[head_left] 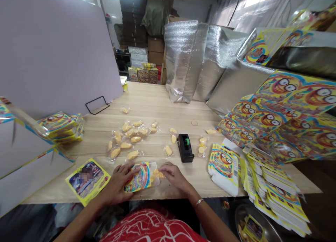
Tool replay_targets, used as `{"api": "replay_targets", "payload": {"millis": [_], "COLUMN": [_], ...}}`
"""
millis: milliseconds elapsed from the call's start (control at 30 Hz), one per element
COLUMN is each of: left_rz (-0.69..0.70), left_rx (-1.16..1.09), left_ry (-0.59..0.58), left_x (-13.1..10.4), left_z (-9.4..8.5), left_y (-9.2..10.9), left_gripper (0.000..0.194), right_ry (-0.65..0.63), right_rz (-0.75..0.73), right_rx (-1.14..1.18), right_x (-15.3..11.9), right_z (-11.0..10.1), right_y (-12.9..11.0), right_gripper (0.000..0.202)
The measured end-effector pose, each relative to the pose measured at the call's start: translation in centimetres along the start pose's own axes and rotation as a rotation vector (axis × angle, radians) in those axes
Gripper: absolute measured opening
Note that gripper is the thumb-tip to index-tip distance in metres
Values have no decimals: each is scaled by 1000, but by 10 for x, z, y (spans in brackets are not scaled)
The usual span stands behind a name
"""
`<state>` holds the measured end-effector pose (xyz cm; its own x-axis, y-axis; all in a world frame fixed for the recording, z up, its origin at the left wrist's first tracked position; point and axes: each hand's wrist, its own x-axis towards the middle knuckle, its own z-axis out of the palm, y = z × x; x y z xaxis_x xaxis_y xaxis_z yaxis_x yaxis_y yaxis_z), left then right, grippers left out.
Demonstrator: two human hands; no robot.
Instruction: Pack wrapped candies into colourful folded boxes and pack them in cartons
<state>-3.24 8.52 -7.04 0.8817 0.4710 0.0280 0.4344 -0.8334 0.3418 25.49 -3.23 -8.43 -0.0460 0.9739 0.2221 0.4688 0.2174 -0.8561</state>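
A small printed carton [139, 178] in yellow and blue lies flat near the table's front edge, its flap end facing right. Over its left end my left hand [119, 182] is laid, fingers curled on the top and holding it against the table. At the carton's right end my right hand [174, 177] pinches a yellow wrapped piece [158, 174], partly inside the opening. Several more yellow pieces in clear wrappers [135, 139] are scattered just beyond the carton. To the left of my left hand lies a flat yellow-edged picture card [90, 180].
A black tape dispenser [185, 148] stands mid-table. Flattened cartons [225, 165] lie at the right, beside a taller carton stack [278, 193]. Printed boxes [262, 119] are piled behind them. Silver foil bags [181, 60] stand at the back. More cartons [61, 124] sit at the left.
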Motion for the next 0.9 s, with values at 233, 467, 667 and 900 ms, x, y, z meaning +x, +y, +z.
{"api": "replay_targets", "payload": {"millis": [233,467,667,900], "left_rz": [19,13,-14,-19], "left_rx": [27,38,7,13], "left_ry": [32,63,14,27], "left_x": [0,-1,-1,-1], "left_z": [3,7,1,1], "left_y": [-2,-5,-1,0], "left_gripper": [75,75,77,72], "right_ry": [-90,302,383,79], "right_rz": [123,172,250,17], "right_rx": [-37,-155,-264,-300], "right_x": [44,46,45,9], "right_z": [39,34,-15,35], "right_y": [-3,11,34,-2], "right_gripper": [19,24,27,31]}}
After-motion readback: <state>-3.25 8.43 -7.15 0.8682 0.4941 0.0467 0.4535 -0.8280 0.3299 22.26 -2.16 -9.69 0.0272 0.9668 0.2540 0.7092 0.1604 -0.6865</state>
